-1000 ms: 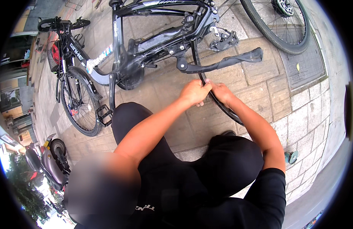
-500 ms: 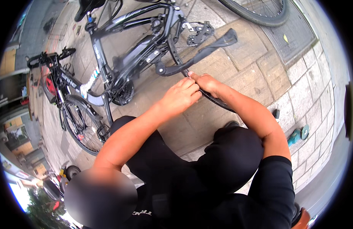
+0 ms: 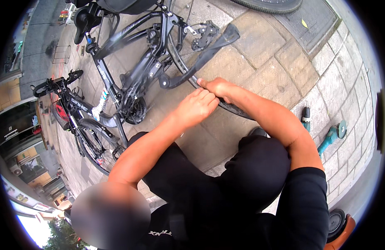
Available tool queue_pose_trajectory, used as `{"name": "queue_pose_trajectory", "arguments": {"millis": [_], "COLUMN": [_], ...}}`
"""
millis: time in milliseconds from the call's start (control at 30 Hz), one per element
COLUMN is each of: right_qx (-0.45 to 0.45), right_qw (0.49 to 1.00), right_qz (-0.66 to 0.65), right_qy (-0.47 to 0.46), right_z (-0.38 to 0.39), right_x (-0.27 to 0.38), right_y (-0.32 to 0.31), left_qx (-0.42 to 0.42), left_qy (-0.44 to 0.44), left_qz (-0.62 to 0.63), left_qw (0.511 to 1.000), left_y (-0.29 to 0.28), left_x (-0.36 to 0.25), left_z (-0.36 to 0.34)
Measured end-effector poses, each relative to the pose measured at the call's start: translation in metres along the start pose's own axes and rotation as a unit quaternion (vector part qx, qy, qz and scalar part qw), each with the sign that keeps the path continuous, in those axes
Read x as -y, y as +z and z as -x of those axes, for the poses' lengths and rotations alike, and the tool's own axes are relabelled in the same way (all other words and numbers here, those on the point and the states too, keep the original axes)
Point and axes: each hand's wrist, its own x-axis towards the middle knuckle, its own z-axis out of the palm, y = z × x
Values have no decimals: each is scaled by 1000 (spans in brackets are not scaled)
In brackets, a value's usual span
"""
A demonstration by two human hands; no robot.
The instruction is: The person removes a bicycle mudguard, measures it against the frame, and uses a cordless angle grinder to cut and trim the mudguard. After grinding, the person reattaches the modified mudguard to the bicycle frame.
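Both my hands grip a thin, curved black bicycle tyre [image 3: 234, 109] in front of my knees. My left hand [image 3: 199, 105] is closed over it with fingers bent. Just beside, my right hand [image 3: 219, 89] is wrapped round the tyre, thumb lying along its edge. The hands touch or nearly touch. Beyond them stands a black bicycle frame [image 3: 107, 46] with a rear derailleur [image 3: 206, 35]. A long black bar with a flared end [image 3: 201, 60] sticks out close above my right hand. The far part of the tyre curves behind this bar.
To the right lie a teal angle grinder [image 3: 336, 133] and a teal power tool with a black tip [image 3: 306, 116]. Another bicycle's wheel [image 3: 92, 146] stands at left. A large tyre [image 3: 280, 7] shows at the top, near a metal cover [image 3: 313, 21] in the paving.
My view has shifted, so the bicycle appears further left and higher, and more of the teal tools shows. Both hands keep their hold on the tyre, with little visible movement.
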Motion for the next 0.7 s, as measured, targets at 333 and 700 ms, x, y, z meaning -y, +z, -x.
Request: {"name": "queue_pose_trajectory", "arguments": {"millis": [333, 700], "right_qx": [-14, 30], "right_qw": [994, 988], "right_qz": [-110, -149], "right_qy": [-9, 37], "right_z": [-9, -6], "right_x": [-17, -36], "right_y": [14, 20], "left_qx": [-52, -180], "left_qy": [57, 37], "left_qz": [-30, -16], "left_qw": [997, 983], "left_y": [4, 31], "left_x": [4, -10], "left_z": [2, 19]}}
